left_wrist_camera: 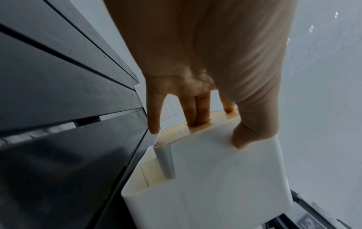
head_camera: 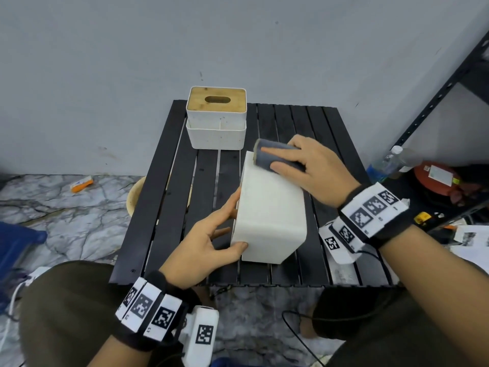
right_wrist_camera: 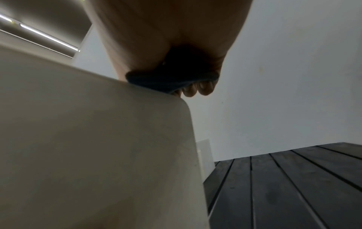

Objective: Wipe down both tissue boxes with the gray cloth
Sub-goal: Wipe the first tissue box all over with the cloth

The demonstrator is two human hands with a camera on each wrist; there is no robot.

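While left hand (head_camera: 201, 247) grips box (head_camera: 270, 215), cloth (head_camera: 264, 161) atop
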